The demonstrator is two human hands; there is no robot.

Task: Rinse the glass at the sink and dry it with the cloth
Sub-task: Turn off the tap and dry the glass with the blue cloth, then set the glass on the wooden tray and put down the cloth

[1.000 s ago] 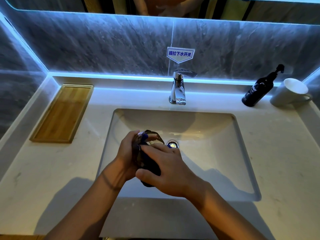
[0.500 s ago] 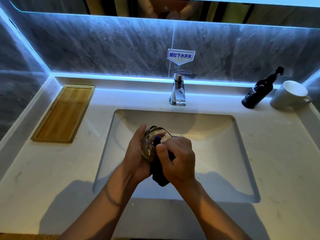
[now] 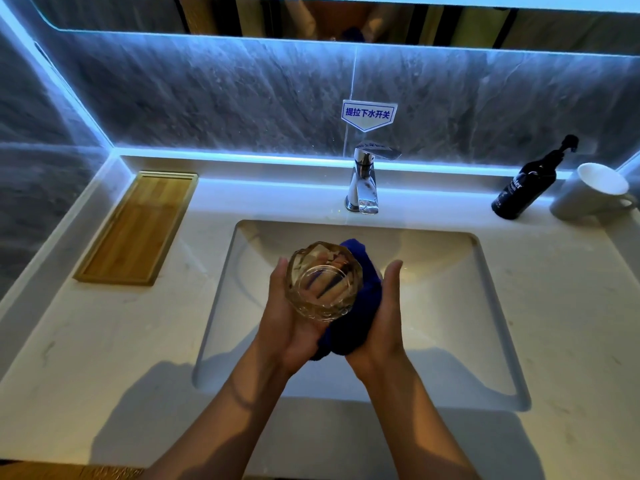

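While no water runs from the tap point(image 3: 363, 181), drying is underway
Left hand point(image 3: 287, 317) cradles the glass point(image 3: 322, 282); right hand point(image 3: 384, 306) presses the cloth point(image 3: 356, 306) against it; rinsing apparently complete

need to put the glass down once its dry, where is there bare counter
Bare counter lies left of the sink, in front of the wooden tray; another patch lies right of the sink. The back right corner is crowded by the dark bottle and white mug.

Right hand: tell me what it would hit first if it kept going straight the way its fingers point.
The right hand points away, toward the back of the sink. It would probably meet the basin's rear wall first, right of the faucet; depth is uncertain.
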